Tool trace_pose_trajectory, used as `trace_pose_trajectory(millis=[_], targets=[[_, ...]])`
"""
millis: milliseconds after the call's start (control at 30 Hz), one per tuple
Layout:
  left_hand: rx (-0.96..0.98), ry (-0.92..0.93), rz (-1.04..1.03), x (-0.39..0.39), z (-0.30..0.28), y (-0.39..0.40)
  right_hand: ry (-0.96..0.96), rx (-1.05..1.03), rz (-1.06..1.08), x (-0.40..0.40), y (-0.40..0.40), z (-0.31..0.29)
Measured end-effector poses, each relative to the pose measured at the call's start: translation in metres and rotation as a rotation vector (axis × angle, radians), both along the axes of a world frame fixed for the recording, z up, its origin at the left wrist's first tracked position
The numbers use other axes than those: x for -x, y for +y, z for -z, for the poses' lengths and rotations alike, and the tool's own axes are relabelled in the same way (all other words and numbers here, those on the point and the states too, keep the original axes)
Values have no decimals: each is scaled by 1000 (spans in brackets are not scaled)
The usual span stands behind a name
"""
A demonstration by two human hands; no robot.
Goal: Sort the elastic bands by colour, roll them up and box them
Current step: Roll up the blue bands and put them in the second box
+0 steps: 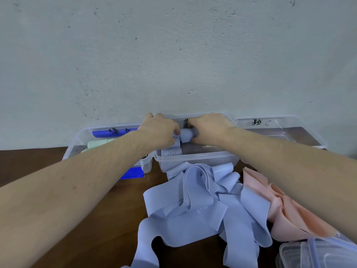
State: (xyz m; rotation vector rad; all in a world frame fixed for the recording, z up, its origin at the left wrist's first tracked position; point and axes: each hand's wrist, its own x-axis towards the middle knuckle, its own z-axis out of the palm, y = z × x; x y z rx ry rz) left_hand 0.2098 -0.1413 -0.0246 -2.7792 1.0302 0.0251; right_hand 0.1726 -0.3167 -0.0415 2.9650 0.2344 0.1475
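Loose lilac bands [202,206] nearest, both hands' grip (left hand [160,130], right hand [210,128]) pinching lilac roll [186,134] over middle box [195,158]

Clear glossy plastic boxes [195,158]; matt stretchy bands [193,207]; dark wood table [116,206].

In front of me stands a pale grey-green plaster wall [173,55] — rough, pitted and flecked with small dark marks, filling most of my view. Just below the wall runs my dark brown wooden table [108,207], its far edge meeting the wall's foot. The light on the wall is soft and even — slightly dimmer toward its upper right corner.
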Motion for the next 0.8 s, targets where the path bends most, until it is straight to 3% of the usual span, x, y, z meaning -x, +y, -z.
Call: trace_pose_trajectory(millis=[800], targets=[[39, -34, 3, 7, -5, 7, 66, -15, 37, 4, 7, -7]])
